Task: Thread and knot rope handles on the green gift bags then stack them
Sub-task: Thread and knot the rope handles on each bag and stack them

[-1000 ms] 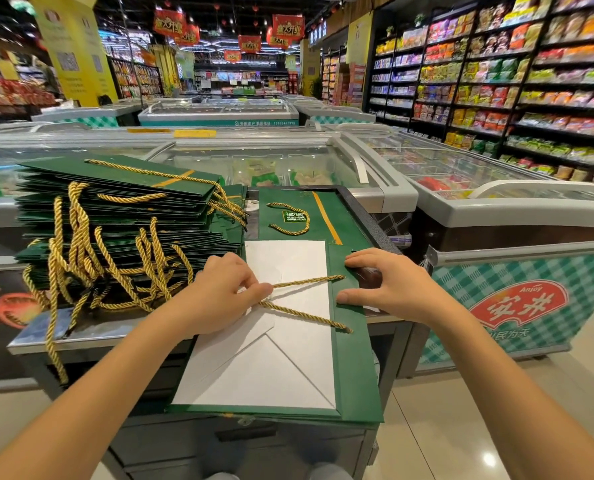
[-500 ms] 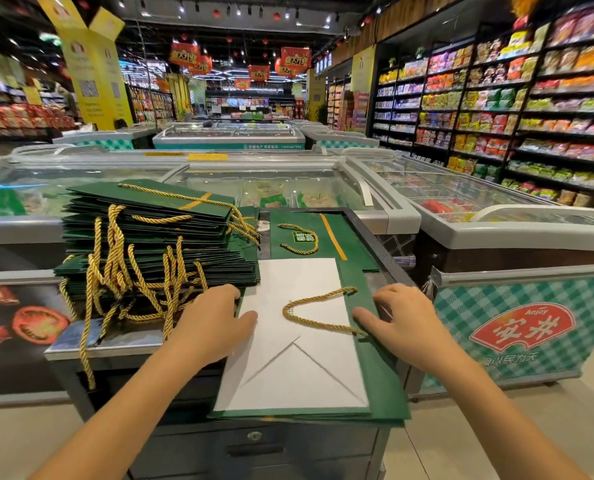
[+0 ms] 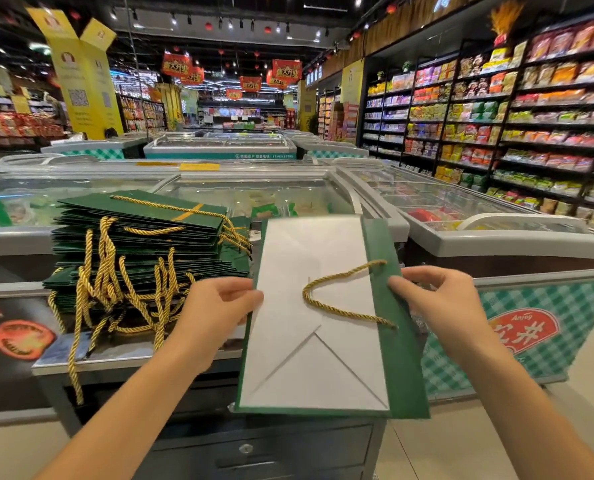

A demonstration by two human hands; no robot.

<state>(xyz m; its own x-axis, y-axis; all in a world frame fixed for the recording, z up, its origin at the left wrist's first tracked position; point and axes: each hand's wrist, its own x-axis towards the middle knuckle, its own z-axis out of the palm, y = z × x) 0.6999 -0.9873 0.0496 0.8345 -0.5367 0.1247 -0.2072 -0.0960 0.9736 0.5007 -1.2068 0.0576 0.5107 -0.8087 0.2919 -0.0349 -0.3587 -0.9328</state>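
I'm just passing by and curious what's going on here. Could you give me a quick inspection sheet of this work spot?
Surface: grey metal table with a drawer beneath.
Job's things: one green gift bag, white side up, with a gold rope handle threaded through it. A stack of bags sits to its left, their ropes dangling over the table edge.
Clutter: nothing seen.
Hands: the left hand grips the bag's left edge; the right hand pinches its green right edge.
Cables: nothing seen.
Surroundings: supermarket, with chest freezers behind and stocked shelves on the right.
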